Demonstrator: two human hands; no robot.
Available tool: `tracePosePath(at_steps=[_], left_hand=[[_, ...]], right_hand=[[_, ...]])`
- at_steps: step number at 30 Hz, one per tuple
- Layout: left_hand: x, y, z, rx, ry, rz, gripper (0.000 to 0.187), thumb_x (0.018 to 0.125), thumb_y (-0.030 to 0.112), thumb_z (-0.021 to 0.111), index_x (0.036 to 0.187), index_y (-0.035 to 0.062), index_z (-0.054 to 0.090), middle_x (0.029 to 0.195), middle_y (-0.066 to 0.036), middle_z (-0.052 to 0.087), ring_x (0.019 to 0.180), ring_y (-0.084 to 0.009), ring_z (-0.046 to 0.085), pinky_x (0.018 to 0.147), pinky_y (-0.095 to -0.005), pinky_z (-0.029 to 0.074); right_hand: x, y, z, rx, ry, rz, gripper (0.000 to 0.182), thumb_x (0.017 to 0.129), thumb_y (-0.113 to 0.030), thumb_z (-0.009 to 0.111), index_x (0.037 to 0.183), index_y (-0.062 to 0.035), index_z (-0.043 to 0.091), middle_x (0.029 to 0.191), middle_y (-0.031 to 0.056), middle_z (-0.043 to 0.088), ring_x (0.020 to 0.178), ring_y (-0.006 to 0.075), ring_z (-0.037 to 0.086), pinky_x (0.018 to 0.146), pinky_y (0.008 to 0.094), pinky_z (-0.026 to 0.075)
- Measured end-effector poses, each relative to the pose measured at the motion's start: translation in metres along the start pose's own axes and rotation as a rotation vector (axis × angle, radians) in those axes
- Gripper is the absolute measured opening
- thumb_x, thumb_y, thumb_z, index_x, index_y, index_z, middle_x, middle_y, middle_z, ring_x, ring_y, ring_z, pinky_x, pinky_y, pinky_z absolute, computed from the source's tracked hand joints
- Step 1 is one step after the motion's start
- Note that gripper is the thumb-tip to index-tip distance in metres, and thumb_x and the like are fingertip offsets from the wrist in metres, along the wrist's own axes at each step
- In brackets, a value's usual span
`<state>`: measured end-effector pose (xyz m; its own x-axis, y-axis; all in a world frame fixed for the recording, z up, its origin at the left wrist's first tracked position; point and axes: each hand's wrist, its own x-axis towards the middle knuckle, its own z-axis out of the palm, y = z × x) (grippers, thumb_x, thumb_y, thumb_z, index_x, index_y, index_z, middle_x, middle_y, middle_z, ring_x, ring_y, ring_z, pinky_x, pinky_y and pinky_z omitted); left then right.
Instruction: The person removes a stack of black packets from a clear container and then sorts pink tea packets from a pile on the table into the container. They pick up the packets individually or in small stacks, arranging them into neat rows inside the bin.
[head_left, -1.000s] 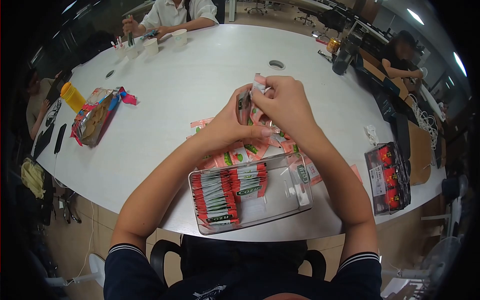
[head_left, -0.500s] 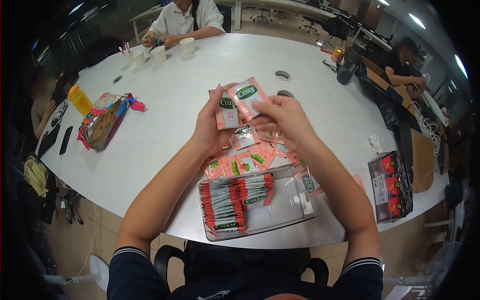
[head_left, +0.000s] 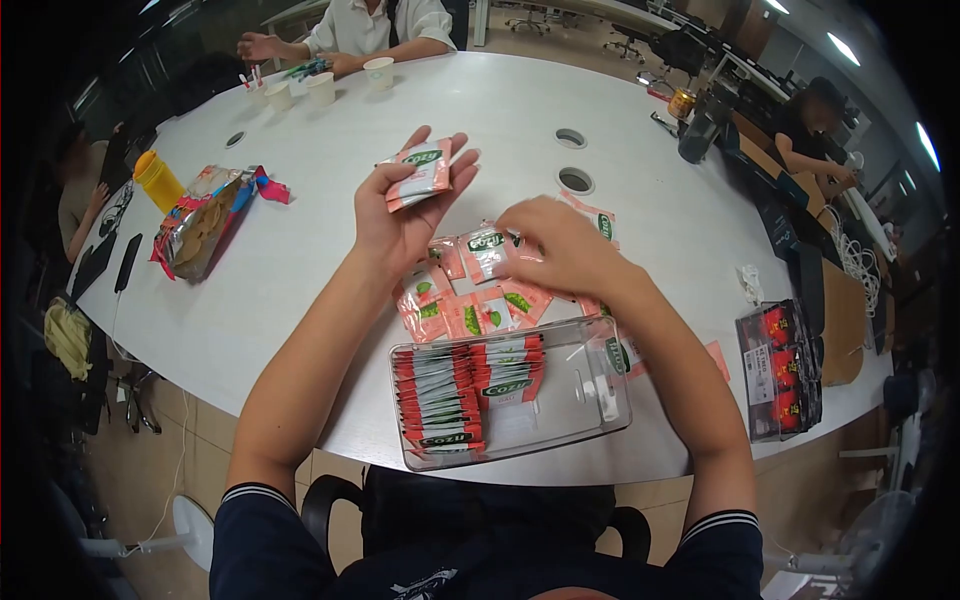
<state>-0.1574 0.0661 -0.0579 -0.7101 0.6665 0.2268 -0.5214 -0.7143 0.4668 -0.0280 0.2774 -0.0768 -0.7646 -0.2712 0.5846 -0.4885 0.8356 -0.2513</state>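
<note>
In my left hand (head_left: 405,205), a small stack of Cozy sachets (head_left: 424,172) is held up under the thumb, the printed face upward. My right hand (head_left: 560,245) is lower, over loose pink-and-white sachets on the table. Its thumb and forefinger are apart at the right edge of one Cozy sachet (head_left: 486,252); the other fingers are blurred and partly hidden. Close to my body stands a clear plastic box (head_left: 520,445). Two rows of upright sachets (head_left: 437,400) fill its left and middle parts, the left row being longer.
An opened snack bag (head_left: 205,235) and a yellow bottle (head_left: 158,182) stand at left. To the right sits a clear pack with red items (head_left: 780,370), near cardboard boxes and cables. Paper cups (head_left: 320,90) are at the far edge, before a person in white. Other people sit on both sides.
My right hand has left the sachet it held beside my left hand and moved down to the loose pile. My left hand has shifted up and left, now holding the stack alone.
</note>
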Motion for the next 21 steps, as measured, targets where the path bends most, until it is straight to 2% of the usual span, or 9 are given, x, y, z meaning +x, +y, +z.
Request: tracePosePath(at_steps=[1,4,7,10,13,16,19,21], left_hand=[[-0.001,0.001,0.001,-0.006,0.041,0.019,0.065,0.096,0.01,0.05,0.157,-0.0016,0.031,0.143,-0.03,0.047,0.133,-0.0431,0.053,0.122,-0.0544,0.044],[0.003,0.003,-0.014,-0.202,0.133,0.01,0.059,0.098,0.011,0.051,0.154,0.0009,0.035,0.14,-0.028,0.048,0.124,-0.0389,0.057,0.118,-0.0536,0.046],[0.003,0.004,-0.02,-0.173,0.097,-0.037,0.052,0.102,0.016,0.053,0.15,0.0038,0.039,0.137,-0.026,0.049,0.117,-0.0348,0.058,0.113,-0.0532,0.048],[0.004,0.0,-0.013,-0.188,0.267,-0.027,0.049,0.106,0.025,0.056,0.148,0.0058,0.04,0.133,-0.025,0.049,0.117,-0.034,0.058,0.11,-0.0542,0.049],[0.006,-0.001,-0.015,-0.12,0.285,-0.021,0.051,0.109,0.033,0.056,0.148,0.0048,0.038,0.131,-0.025,0.049,0.117,-0.0357,0.058,0.107,-0.0534,0.053],[0.008,-0.002,-0.017,-0.086,0.325,-0.022,0.053,0.11,0.037,0.055,0.148,0.0041,0.036,0.136,-0.027,0.046,0.122,-0.0397,0.057,0.107,-0.0533,0.054],[0.007,-0.004,-0.013,-0.109,0.355,-0.044,0.056,0.11,0.038,0.055,0.148,0.0029,0.034,0.142,-0.029,0.042,0.128,-0.0438,0.054,0.109,-0.0542,0.054],[0.004,-0.006,-0.007,-0.131,0.342,-0.055,0.057,0.11,0.038,0.056,0.149,0.0032,0.033,0.145,-0.029,0.04,0.131,-0.0444,0.053,0.112,-0.055,0.052]], right_hand=[[-0.002,0.003,0.006,-0.03,-0.101,-0.075,0.049,0.085,-0.043,0.079,0.111,-0.0023,0.073,0.108,0.017,0.074,0.11,0.0314,0.066,0.099,0.0448,0.05],[-0.003,0.002,0.004,-0.119,-0.148,-0.124,0.036,0.087,-0.035,0.077,0.099,-0.0016,0.075,0.09,0.0142,0.073,0.094,0.0311,0.069,0.093,0.0445,0.052],[-0.002,0.001,-0.001,-0.268,-0.154,-0.17,0.027,0.089,-0.029,0.073,0.084,-0.0021,0.073,0.074,0.0112,0.068,0.077,0.0309,0.066,0.084,0.0434,0.053],[-0.001,0.0,-0.003,-0.343,0.011,-0.174,0.025,0.09,-0.022,0.069,0.073,-0.0032,0.069,0.065,0.0099,0.065,0.065,0.0302,0.061,0.071,0.0414,0.052],[0.001,-0.004,-0.002,-0.153,0.262,0.111,0.024,0.092,-0.018,0.067,0.074,-0.0021,0.069,0.064,0.0102,0.062,0.065,0.0248,0.064,0.06,0.0393,0.05],[0.011,-0.005,-0.007,0.279,0.404,0.556,0.022,0.098,-0.016,0.063,0.085,0.0006,0.071,0.064,0.0076,0.062,0.066,0.0177,0.066,0.056,0.0359,0.052],[0.012,0.003,-0.015,0.88,0.328,0.837,0.021,0.105,-0.014,0.058,0.103,0.0041,0.069,0.089,0.0114,0.074,0.078,0.0159,0.072,0.063,0.0269,0.058],[0.013,0.001,-0.019,1.056,0.305,0.918,0.025,0.104,-0.018,0.059,0.111,0.0056,0.067,0.094,0.0131,0.073,0.078,0.0187,0.073,0.07,0.0303,0.063]])
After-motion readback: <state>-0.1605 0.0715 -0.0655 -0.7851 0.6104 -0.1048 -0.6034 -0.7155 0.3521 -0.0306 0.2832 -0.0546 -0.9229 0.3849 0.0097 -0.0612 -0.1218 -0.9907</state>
